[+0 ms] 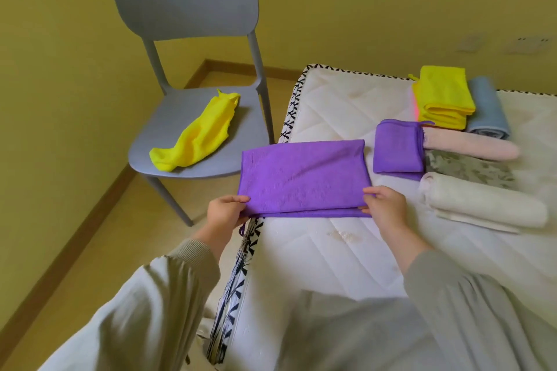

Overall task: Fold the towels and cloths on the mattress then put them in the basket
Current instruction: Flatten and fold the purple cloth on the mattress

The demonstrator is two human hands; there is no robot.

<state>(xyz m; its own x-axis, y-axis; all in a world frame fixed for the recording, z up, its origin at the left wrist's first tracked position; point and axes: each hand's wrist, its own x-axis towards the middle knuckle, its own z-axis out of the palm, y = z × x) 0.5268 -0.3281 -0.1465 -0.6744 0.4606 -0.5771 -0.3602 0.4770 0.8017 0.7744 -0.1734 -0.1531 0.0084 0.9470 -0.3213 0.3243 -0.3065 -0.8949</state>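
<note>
A purple cloth [304, 176], folded in half, lies at the left edge of the white mattress [331, 250]. My left hand [226, 211] pinches its near left corner and my right hand [384, 205] pinches its near right corner. To the right lie folded pieces: a small purple cloth [398, 146], a yellow stack [441, 96], a blue-grey towel [488, 108], a pink towel [470, 146], a patterned grey cloth [470, 169] and a white towel [482, 205]. No basket is in view.
A grey plastic chair [187, 9] stands on the floor left of the mattress, with a crumpled yellow cloth [196, 132] on its seat. Yellow walls close the corner behind. My grey-clothed knees fill the bottom of the view.
</note>
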